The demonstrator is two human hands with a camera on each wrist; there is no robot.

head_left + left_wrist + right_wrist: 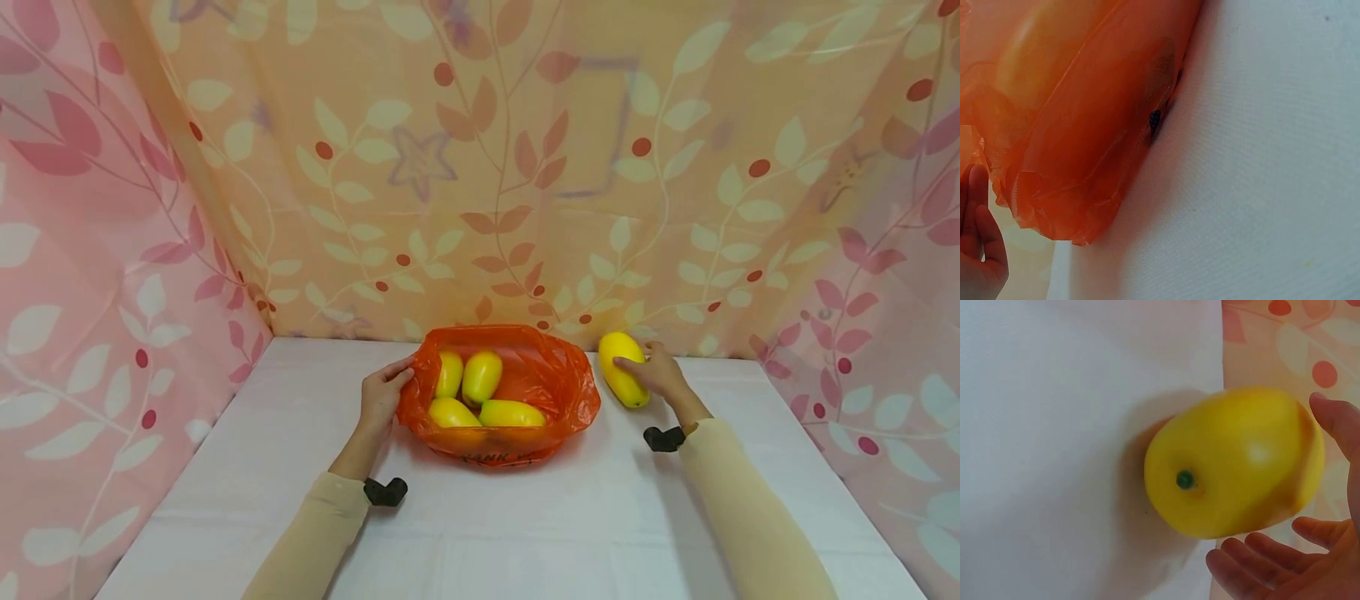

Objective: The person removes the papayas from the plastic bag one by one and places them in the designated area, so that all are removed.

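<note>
An orange-red plastic bag (517,450) lies spread open on the table, its mouth facing up. Several yellow mangoes (482,377) are inside it, gathered toward its left and front. My left hand (381,396) pinches the bag's left rim; in the left wrist view only part of this hand (979,244) shows beside the crumpled plastic. To the right of the bag, my right hand (660,372) holds another yellow mango (621,371), thumb on one side and fingers on the other. A green stem spot marks the near end of this mango (1235,465) in the right wrist view.
A white cloth (525,533) covers the table. Leaf-patterned curtains stand at the back (480,167) and along both sides (97,275); the back one hangs close behind the bag. Black wrist mounts (386,492) stick out below the sleeves.
</note>
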